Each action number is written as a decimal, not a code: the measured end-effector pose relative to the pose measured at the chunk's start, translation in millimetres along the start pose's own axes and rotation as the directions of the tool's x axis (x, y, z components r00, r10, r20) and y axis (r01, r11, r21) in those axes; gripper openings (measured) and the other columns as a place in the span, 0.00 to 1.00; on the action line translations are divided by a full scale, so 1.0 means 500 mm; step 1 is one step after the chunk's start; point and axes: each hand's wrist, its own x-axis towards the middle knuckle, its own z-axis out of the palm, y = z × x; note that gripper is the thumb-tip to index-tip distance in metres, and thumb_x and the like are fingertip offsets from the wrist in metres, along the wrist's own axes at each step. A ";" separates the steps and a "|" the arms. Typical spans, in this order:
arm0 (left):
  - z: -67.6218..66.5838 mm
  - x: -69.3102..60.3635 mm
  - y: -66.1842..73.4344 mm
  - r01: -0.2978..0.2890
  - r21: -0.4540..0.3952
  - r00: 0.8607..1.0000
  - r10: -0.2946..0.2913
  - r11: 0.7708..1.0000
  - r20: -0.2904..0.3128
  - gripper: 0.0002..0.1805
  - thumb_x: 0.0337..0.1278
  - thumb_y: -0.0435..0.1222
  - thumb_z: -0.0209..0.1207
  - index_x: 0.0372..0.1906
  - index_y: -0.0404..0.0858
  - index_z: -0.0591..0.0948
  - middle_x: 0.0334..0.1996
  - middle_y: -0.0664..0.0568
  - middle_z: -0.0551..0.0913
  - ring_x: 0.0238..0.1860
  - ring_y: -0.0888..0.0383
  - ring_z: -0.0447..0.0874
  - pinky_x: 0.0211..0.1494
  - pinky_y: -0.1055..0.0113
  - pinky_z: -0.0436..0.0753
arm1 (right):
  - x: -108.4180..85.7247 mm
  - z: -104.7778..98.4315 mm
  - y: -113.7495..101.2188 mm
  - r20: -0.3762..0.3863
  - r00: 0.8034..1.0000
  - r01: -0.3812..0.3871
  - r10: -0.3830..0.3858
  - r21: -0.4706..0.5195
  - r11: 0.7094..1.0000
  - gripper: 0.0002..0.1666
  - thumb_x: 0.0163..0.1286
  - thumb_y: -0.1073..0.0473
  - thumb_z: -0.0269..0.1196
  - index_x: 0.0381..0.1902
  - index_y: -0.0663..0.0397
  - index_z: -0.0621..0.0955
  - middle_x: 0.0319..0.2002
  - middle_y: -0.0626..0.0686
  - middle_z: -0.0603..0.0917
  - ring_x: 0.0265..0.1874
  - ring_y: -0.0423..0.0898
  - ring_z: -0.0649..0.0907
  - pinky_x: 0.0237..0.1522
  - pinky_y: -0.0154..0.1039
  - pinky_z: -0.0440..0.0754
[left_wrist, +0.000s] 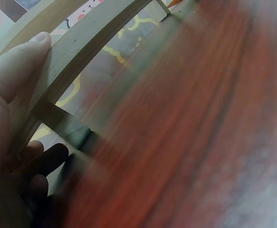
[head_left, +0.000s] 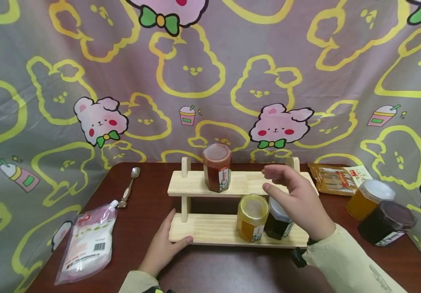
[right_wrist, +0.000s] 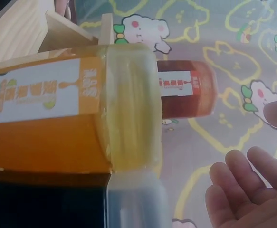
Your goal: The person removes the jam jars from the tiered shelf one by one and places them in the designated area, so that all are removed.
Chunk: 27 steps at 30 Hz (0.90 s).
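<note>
A two-tier wooden rack [head_left: 210, 230] stands on the table. At its left end my left hand [head_left: 161, 248] grips the lower board; the left wrist view shows the thumb [left_wrist: 22, 64] on the board [left_wrist: 88, 40] and fingers curled below. My right hand [head_left: 302, 201] hovers over the rack's right side, holding nothing, its fingers [right_wrist: 243, 178] apart from the jars. Below and beside it on the lower tier are a yellow-lidded amber jar [head_left: 251, 219] and a dark jar [head_left: 277, 224], partly hidden by the hand. One red-brown jar [head_left: 218, 171] stands on the upper tier.
To the right of the rack are an amber jar [head_left: 366, 199], a dark jar [head_left: 386, 224] and a brown packet [head_left: 336, 179]. Left of it lie a spoon [head_left: 128, 189] and a white-and-pink pouch [head_left: 89, 244]. A patterned curtain [head_left: 225, 110] hangs behind the table.
</note>
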 end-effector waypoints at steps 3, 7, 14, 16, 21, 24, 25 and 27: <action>-0.001 -0.001 0.001 0.007 -0.007 1.000 -0.007 1.000 0.005 0.57 0.46 0.52 0.76 0.78 0.38 0.58 0.73 0.35 0.64 0.71 0.37 0.65 0.70 0.39 0.65 | 0.009 0.006 -0.002 0.018 1.000 -0.003 0.003 0.022 1.000 0.23 0.71 0.57 0.66 0.60 0.57 0.77 0.55 0.55 0.81 0.57 0.53 0.79 0.62 0.56 0.73; -0.001 -0.001 0.001 0.015 -0.018 1.000 -0.014 1.000 0.007 0.58 0.45 0.52 0.76 0.78 0.38 0.58 0.73 0.35 0.64 0.71 0.37 0.65 0.70 0.39 0.65 | 0.020 0.015 -0.004 0.032 0.999 -0.007 0.006 0.032 0.999 0.24 0.70 0.58 0.67 0.61 0.59 0.77 0.55 0.57 0.81 0.57 0.56 0.79 0.63 0.58 0.72; -0.003 0.001 0.003 0.020 -0.042 1.000 -0.019 0.999 0.007 0.58 0.43 0.50 0.78 0.77 0.38 0.58 0.72 0.34 0.65 0.70 0.37 0.66 0.70 0.40 0.65 | 0.042 0.031 -0.008 0.063 0.998 -0.012 0.009 0.043 0.999 0.27 0.69 0.56 0.68 0.62 0.56 0.76 0.58 0.56 0.81 0.58 0.56 0.78 0.63 0.58 0.72; -0.003 0.001 0.003 0.021 -0.049 1.000 -0.021 0.999 0.007 0.58 0.43 0.50 0.78 0.78 0.38 0.58 0.72 0.35 0.65 0.70 0.38 0.66 0.69 0.40 0.65 | 0.048 0.035 -0.010 0.073 0.997 -0.023 0.019 0.051 0.998 0.27 0.69 0.55 0.68 0.63 0.56 0.76 0.59 0.55 0.81 0.59 0.56 0.77 0.64 0.59 0.71; -0.003 0.003 0.001 0.033 -0.067 0.999 -0.032 0.997 0.010 0.59 0.43 0.50 0.78 0.78 0.38 0.58 0.72 0.35 0.66 0.70 0.38 0.66 0.70 0.41 0.65 | 0.060 0.046 -0.016 0.083 0.996 -0.045 0.038 0.075 0.996 0.30 0.68 0.53 0.69 0.64 0.57 0.75 0.60 0.56 0.80 0.60 0.56 0.76 0.66 0.57 0.70; -0.003 0.004 0.000 0.047 -0.091 0.999 -0.046 0.995 0.012 0.59 0.42 0.49 0.79 0.78 0.38 0.58 0.71 0.34 0.68 0.69 0.39 0.67 0.69 0.42 0.66 | 0.068 0.053 -0.019 0.091 0.995 -0.058 0.050 0.095 0.994 0.31 0.67 0.54 0.70 0.64 0.57 0.75 0.61 0.56 0.79 0.62 0.56 0.76 0.67 0.56 0.69; -0.003 0.005 -0.001 0.054 -0.105 0.998 -0.053 0.993 0.014 0.59 0.41 0.48 0.79 0.78 0.38 0.59 0.70 0.35 0.68 0.69 0.40 0.68 0.69 0.43 0.66 | 0.070 0.056 -0.019 0.097 0.994 -0.066 0.056 0.104 0.992 0.31 0.67 0.54 0.70 0.65 0.57 0.74 0.62 0.56 0.79 0.62 0.55 0.76 0.68 0.56 0.69; -0.006 0.006 -0.002 0.072 -0.140 0.997 -0.069 0.988 0.021 0.59 0.41 0.45 0.80 0.77 0.38 0.59 0.69 0.35 0.70 0.66 0.43 0.72 0.67 0.46 0.70 | 0.074 0.060 -0.020 0.109 0.991 -0.086 0.073 0.116 0.990 0.33 0.67 0.54 0.70 0.66 0.56 0.73 0.63 0.56 0.78 0.64 0.54 0.75 0.68 0.57 0.68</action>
